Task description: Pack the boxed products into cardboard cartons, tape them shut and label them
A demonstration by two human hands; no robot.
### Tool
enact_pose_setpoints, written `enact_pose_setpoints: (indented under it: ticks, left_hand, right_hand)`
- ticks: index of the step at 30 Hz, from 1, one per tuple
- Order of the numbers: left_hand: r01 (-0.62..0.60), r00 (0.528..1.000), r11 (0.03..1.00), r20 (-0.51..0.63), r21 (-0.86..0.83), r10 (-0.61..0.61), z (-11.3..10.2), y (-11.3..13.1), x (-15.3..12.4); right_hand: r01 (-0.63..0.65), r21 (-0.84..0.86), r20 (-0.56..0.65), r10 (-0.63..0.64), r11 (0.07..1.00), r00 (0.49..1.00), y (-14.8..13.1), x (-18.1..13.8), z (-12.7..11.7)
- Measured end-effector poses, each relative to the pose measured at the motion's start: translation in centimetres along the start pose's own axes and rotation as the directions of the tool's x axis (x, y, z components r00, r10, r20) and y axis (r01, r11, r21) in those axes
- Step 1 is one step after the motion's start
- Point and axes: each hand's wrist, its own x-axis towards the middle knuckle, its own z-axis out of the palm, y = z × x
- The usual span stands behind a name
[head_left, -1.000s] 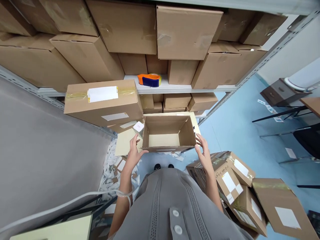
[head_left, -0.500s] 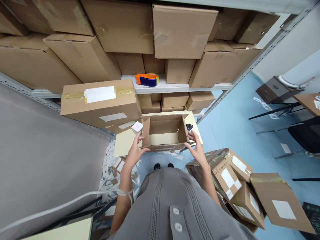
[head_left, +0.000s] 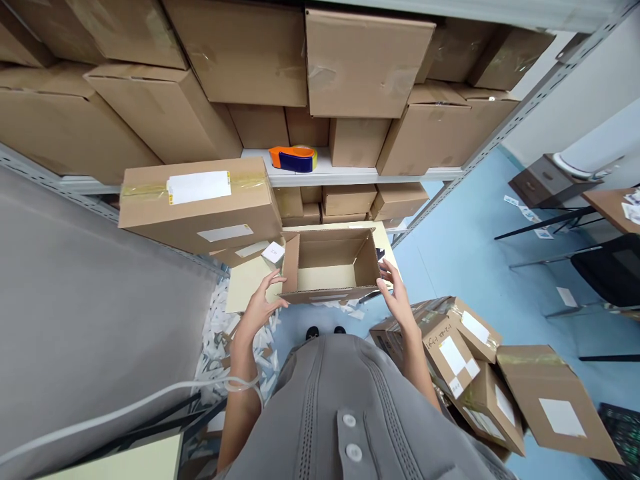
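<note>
An opened cardboard box sits on the cream tabletop in front of me, its top facing up. Its left flap stands at the side, and a cream surface shows inside. My left hand is at the box's left near corner, thumb and fingers apart, the fingertips close to or touching the cardboard. At the opposite end, my right hand has its thumb on the right near corner and its fingers along the outer side. A small white box lies just beyond my left fingers. Something dark by my right fingers is partly hidden.
A large taped carton stands to the left. Shelves of cartons rise ahead, with an orange and blue tape dispenser on one ledge. Labelled cartons are piled at the lower right. A white cable crosses my left forearm.
My left hand has shifted slightly left and down from the box's side. My right hand has closed in at the right end, where the flap now stands more upright.
</note>
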Motion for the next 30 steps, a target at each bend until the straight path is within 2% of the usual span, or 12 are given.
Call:
enact_pose_setpoints:
  ticks: [12, 24, 30]
  left_hand:
    - [0.057, 0.997, 0.997, 0.046, -0.059, -0.054, 0.87, 0.28, 0.85]
    - [0.072, 0.996, 0.995, 0.059, -0.067, -0.068, 0.78, -0.16, 0.42]
    - [0.049, 0.998, 0.998, 0.051, -0.039, -0.047, 0.79, -0.19, 0.38]
  right_hand:
    - [0.002, 0.027, -0.008, -0.002, 1.000, 1.000, 0.63, -0.05, -0.13]
    - [0.091, 0.009, -0.095, -0.090, 0.996, 0.991, 0.69, -0.15, -0.33]
    - [0.089, 0.007, -0.017, -0.089, 0.996, 0.996, 0.26, -0.26, 0.14]
